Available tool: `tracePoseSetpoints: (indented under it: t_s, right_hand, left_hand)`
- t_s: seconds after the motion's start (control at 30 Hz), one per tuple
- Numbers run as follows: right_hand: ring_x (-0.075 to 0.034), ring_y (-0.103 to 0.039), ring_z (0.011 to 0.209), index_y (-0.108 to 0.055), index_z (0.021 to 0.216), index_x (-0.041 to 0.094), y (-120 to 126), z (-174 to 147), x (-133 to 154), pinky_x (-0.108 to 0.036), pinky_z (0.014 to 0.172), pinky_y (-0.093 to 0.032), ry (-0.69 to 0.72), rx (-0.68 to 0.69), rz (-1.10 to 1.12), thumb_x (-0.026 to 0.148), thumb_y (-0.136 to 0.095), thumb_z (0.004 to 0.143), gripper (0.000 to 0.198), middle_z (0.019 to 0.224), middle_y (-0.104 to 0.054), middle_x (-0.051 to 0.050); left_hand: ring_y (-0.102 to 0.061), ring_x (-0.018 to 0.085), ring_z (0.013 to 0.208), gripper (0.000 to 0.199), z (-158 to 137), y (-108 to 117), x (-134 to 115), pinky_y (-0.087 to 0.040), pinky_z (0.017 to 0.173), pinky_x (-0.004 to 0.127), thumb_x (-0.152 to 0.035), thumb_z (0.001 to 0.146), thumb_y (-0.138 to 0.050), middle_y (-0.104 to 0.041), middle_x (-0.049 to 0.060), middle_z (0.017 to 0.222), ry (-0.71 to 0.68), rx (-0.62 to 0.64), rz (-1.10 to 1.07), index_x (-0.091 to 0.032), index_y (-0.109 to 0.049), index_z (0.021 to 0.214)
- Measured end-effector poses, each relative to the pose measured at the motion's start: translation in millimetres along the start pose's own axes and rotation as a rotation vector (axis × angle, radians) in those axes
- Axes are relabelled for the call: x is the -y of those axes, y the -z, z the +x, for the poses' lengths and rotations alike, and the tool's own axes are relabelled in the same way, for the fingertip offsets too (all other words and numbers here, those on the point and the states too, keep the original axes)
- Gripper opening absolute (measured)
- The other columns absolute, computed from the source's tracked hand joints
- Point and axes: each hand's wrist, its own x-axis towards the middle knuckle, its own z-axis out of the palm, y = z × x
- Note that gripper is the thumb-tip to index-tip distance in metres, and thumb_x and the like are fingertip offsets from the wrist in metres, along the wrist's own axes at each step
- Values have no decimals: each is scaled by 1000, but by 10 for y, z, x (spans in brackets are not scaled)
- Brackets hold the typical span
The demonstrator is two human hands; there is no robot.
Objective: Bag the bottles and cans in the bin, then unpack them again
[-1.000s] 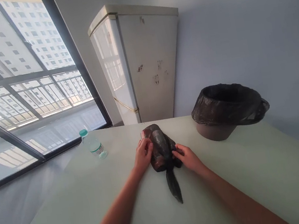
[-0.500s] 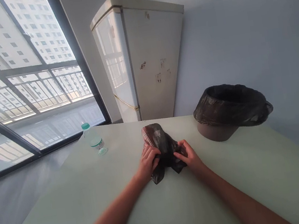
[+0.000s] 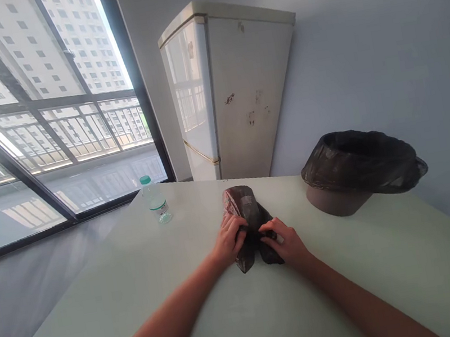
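The left hand (image 3: 227, 243) and the right hand (image 3: 288, 243) both pinch the black plastic bag (image 3: 246, 202) that lies between them. The plastic bottle (image 3: 156, 201) stands farther off, left of the left hand.

The pale table (image 3: 119, 282) bears a bottle (image 3: 157, 203), a black bag (image 3: 246, 205) and a bin (image 3: 337, 200).

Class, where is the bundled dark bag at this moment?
In the head view, the bundled dark bag is mid-picture on the table, held between the left hand and right hand, left of the bin.
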Motion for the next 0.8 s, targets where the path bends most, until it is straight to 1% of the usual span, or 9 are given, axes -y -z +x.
tracePoseSetpoints:
  t_s: [0.1,0.17,0.27,0.37,0.47,0.57,0.63,0.7,0.8]
  right_hand:
    - [-25,-60,89,-70,88,27,68,25,-14,-40,87,-48,-123,-54,151,40,-64,95,16,91,-68,-5]
    - [-24,-58,84,-71,86,26,103,33,-38,-38,84,-46,-212,-99,225,45,-65,94,22,89,-68,-4]
    - [-21,-55,78,-68,88,24,108,38,-96,-34,78,-43,-273,-167,286,52,-64,94,29,85,-65,-3]
    - [-20,-54,77,-64,90,23,86,50,-143,-32,74,-43,-307,-202,386,57,-62,94,34,82,-61,-2]
    - [-17,-51,68,-62,91,23,83,62,-129,-29,64,-41,-336,-168,510,58,-63,93,35,79,-59,-1]
    - [-16,-54,70,-61,93,23,114,59,-62,-28,64,-43,-334,-134,615,55,-66,92,33,85,-61,-2]
    - [-18,-58,79,-61,99,24,144,52,-21,-29,70,-46,-318,-127,674,51,-68,91,29,95,-64,-4]
    - [-19,-60,87,-62,105,25,169,51,-7,-30,75,-47,-294,-97,695,45,-73,87,29,102,-64,-4]
    - [-20,-59,88,-68,98,22,175,68,-37,-30,77,-45,-271,-44,640,37,-77,79,26,96,-64,-3]
  left_hand:
    - [-54,25,91,12,41,12,25,-42,86,38,-27,100,-50,-63,7,92,92,-140,1,-23,-61,94]
    - [-52,23,86,17,55,5,52,-41,81,35,-27,101,-48,-61,5,89,146,-207,-1,-23,-59,89]
    - [-52,21,84,20,58,11,59,-41,77,33,-25,102,-44,-59,4,86,182,-252,0,-22,-56,88]
    - [-54,23,93,21,64,60,-23,-43,87,37,-23,101,-41,-64,6,95,103,-184,44,-22,-61,97]
    - [-56,26,108,32,75,94,-160,-41,100,43,-19,96,-42,-67,9,116,-44,15,103,-23,-66,116]
    - [-58,26,105,35,63,47,-235,-38,106,46,-19,91,-53,-71,7,114,-147,184,190,-25,-66,123]
    - [-58,25,99,31,42,-10,-225,-38,106,47,-17,89,-58,-72,6,104,-155,188,243,-25,-68,117]
    - [-59,24,95,25,24,-49,-194,-41,102,44,-15,88,-57,-71,5,96,-108,146,222,-24,-68,108]
    - [-60,22,91,21,35,-37,-183,-46,88,36,-11,85,-54,-68,4,93,68,33,95,-22,-64,99]
